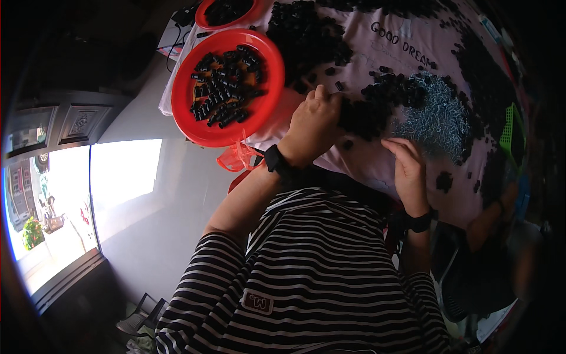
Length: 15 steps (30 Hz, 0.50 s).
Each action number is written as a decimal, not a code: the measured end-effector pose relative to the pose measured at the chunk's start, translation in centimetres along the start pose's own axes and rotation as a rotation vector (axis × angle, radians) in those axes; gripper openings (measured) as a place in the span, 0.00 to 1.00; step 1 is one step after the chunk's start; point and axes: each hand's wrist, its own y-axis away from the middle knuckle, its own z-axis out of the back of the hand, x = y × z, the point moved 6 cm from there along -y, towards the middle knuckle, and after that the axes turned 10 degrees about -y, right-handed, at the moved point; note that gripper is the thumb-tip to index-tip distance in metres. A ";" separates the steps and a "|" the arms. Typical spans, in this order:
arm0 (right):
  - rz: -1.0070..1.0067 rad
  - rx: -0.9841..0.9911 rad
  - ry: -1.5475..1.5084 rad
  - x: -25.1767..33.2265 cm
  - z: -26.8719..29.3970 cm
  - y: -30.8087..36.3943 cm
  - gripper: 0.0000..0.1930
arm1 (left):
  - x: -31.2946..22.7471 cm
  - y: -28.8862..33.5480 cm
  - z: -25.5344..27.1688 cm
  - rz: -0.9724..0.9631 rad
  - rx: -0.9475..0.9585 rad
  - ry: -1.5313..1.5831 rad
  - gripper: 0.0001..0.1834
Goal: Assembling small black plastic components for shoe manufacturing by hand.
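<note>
My left hand (313,125) is over the cloth-covered table, its fingers curled in beside a heap of small black cylindrical parts (361,118). Whatever it may hold is hidden behind the knuckles. To the right, my right hand (409,172) has its fingers stretched out, with nothing visible in it. Its fingertips are near the lower left edge of a pile of small silvery screw-like pieces (439,118). More black parts (401,89) lie against that pile. A round red tray (272,65) at the left contains many black cylindrical parts, some joined end to end.
A second red tray (254,13) with black parts stands farther back. Big black heaps (303,32) cover parts of the pale pink cloth (365,59). A green basket (508,133) sits at the right edge, near another person's arm (492,218). A red plastic bag (236,158) hangs below the tray.
</note>
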 end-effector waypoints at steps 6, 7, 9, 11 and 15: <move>-0.110 0.056 -0.041 0.8 -3.0 -0.1 0.15 | -0.9 -0.9 0.0 -0.058 -0.012 0.022 0.37; -0.113 0.113 0.003 0.8 -3.7 -0.2 0.15 | -1.1 -0.9 0.1 -0.085 -0.029 0.043 0.37; -0.043 0.093 0.056 1.5 -4.6 -1.0 0.16 | -1.0 -0.7 0.3 -0.079 -0.056 0.062 0.36; 0.003 0.131 0.115 2.3 -5.3 -1.7 0.16 | -1.0 -0.2 0.6 -0.071 -0.083 0.082 0.36; 0.118 0.162 0.242 2.6 -6.4 -2.0 0.13 | 0.2 1.8 0.9 0.029 -0.126 0.104 0.34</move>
